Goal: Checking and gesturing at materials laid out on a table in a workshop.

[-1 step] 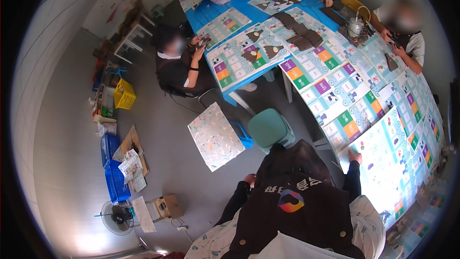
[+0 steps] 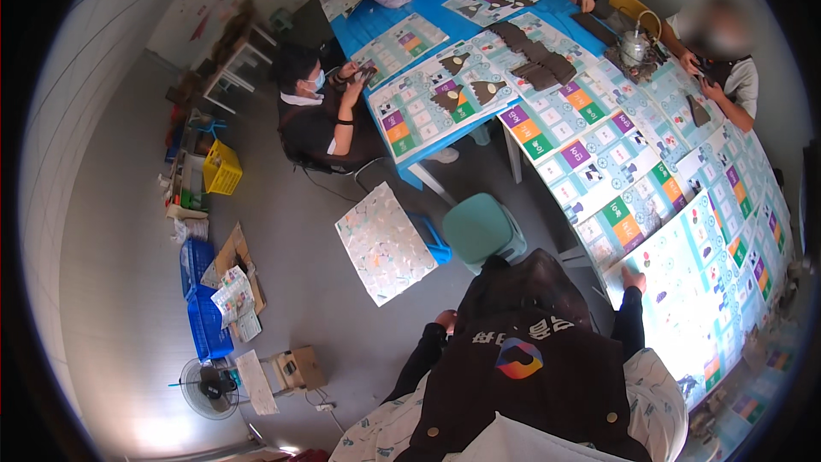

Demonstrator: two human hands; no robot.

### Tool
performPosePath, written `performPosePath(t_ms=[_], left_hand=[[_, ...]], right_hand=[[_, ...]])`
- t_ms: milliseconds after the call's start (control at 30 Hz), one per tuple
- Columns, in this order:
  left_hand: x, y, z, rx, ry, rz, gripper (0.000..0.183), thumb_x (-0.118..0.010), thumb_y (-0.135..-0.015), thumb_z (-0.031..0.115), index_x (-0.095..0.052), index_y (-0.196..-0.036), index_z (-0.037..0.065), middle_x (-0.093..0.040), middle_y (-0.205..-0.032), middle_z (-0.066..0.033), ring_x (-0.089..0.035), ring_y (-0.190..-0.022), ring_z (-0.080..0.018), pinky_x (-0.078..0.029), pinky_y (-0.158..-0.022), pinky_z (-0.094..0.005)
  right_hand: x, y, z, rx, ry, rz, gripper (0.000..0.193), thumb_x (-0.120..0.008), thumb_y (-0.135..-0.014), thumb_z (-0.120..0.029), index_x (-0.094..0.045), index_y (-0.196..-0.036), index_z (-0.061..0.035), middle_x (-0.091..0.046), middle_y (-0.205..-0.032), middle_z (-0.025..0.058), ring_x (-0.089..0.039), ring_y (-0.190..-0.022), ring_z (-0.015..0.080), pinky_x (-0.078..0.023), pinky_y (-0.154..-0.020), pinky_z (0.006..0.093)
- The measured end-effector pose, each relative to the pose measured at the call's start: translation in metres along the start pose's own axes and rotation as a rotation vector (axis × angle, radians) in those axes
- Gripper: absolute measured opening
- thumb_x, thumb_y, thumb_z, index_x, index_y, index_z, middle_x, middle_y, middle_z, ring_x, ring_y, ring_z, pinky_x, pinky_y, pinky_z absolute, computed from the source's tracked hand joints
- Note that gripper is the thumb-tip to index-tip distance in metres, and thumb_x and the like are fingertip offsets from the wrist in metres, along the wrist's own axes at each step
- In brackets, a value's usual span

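Observation:
My left hand (image 2: 445,320) is beside the left edge of the dark apron (image 2: 534,291) on my front. Its fingers are mostly hidden, and I cannot make out anything in them. Over on the right, my right hand (image 2: 633,278) rests at the near edge of a pale printed sheet (image 2: 676,291) on the table. It is small and partly blurred by glare, so its grip does not show. Dark brown fabric pieces (image 2: 534,56) lie overlapping in a row farther up the table. Several brown pieces with light patches (image 2: 488,91) lie on the adjoining table corner.
A green stool (image 2: 483,229) stands before me, beside a low stand topped by a patterned board (image 2: 385,244). One co-worker (image 2: 321,111) sits at left handling a small dark piece; others sit on the far side. Blue crates (image 2: 205,316), a yellow basket (image 2: 221,167) and a fan (image 2: 209,389) line the left.

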State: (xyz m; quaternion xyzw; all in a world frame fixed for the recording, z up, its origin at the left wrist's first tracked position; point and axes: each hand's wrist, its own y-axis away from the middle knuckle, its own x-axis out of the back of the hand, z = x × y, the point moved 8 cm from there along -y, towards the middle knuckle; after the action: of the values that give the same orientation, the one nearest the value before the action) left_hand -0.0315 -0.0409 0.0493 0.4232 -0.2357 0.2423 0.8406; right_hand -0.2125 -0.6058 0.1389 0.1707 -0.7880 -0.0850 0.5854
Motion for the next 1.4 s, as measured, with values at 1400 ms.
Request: performPosePath(t_ms=[1400], left_hand=[[-0.008, -0.001, -0.013, 0.104, 0.069, 0.006, 0.031, -0.051, -0.061, 0.029, -0.055, -0.076, 0.002, -0.055, -0.075, -0.0172, -0.051, -0.073, -0.0328, -0.039, -0.063, -0.0365]], right_hand=[[0.005, 0.006, -0.008, 0.001, 0.021, -0.046, 0.06, -0.062, -0.054, -0.044, -0.053, -0.082, 0.0086, -0.053, -0.084, 0.0225, -0.052, -0.082, 0.03, -0.04, -0.074, 0.0327]])
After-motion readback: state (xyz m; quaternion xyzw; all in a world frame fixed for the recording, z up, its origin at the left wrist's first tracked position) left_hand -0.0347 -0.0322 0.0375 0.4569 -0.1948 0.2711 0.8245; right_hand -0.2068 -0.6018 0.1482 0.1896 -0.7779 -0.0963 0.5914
